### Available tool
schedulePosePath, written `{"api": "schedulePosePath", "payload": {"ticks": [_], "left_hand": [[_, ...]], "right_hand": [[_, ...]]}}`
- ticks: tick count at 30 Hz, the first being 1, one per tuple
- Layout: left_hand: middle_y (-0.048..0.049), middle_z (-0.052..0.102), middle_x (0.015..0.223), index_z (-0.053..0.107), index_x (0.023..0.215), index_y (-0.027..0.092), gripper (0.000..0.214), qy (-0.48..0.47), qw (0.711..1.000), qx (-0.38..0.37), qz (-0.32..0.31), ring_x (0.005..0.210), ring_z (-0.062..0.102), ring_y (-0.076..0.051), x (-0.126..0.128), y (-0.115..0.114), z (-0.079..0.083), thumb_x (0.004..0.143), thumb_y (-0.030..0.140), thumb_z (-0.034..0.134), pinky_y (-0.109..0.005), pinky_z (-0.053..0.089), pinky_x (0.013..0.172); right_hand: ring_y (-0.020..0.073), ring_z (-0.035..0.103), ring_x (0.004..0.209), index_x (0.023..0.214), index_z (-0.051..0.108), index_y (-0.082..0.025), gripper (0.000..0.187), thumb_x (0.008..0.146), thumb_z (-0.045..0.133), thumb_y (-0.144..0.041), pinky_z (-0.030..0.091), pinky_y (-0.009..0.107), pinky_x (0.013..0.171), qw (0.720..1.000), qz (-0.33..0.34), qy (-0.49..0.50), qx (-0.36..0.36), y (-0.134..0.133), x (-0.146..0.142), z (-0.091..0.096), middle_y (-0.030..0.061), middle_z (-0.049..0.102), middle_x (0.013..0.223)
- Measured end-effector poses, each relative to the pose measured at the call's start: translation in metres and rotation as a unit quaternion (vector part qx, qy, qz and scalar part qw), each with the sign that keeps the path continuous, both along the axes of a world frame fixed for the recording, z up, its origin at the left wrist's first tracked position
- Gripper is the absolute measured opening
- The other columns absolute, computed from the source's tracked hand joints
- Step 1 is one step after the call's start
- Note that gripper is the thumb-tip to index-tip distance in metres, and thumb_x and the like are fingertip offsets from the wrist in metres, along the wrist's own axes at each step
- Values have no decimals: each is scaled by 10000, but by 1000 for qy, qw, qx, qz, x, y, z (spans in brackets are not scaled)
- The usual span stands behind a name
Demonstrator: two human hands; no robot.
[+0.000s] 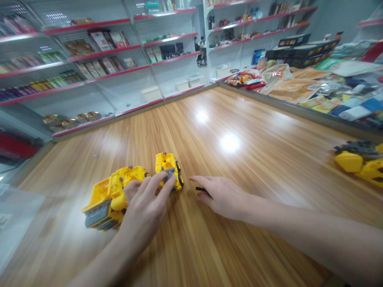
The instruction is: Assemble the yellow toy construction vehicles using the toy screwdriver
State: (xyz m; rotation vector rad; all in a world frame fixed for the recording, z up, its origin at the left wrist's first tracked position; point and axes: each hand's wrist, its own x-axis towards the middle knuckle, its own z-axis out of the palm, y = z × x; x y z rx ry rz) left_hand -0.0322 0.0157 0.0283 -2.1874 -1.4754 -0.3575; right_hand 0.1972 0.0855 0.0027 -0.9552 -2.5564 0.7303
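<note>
A yellow toy dump truck [119,185] with a grey front end lies on the wooden table, left of centre. Beside it is a smaller yellow toy vehicle [168,163] with black wheels and a grey part on top. My left hand [149,195] reaches over both, its fingers curled down onto the smaller vehicle's grey part and the thumb side near the truck. To the right, apart from the toys, my right hand [223,195] is closed over a short black stick-like piece [200,189]; most of that piece is hidden by the fingers.
More yellow and grey toy pieces [359,161] lie at the right edge. A clear plastic bag [18,223] is at the left, and a tiny grey bit [96,155] lies farther back. Packaged goods [293,85] are heaped beyond the table's raised edge, with stocked shelves [104,52] behind.
</note>
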Motion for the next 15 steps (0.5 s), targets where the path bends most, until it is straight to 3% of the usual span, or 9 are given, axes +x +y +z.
{"api": "schedulePosePath", "payload": {"ticks": [8, 15], "left_hand": [[-89, 665, 1096, 640, 1145, 196, 275, 30, 999, -30, 21, 885, 624, -232, -30, 11, 6, 978, 206, 421, -380, 364, 786], [-68, 710, 977, 671, 1017, 191, 291, 0, 998, -54, -16, 839, 661, -231, -34, 9, 27, 1005, 307, 404, -371, 394, 736]], "right_hand": [[272, 664, 1092, 1359, 500, -207, 403, 964, 470, -283, 501, 364, 865, 1000, 0, -7, 8, -1, 0, 3, 114, 684, 1223], [267, 681, 1040, 1303, 541, -206, 359, 955, 474, -263, 493, 348, 813, 1000, 5, -18, 7, 0, 0, 5, 106, 703, 1173]]}}
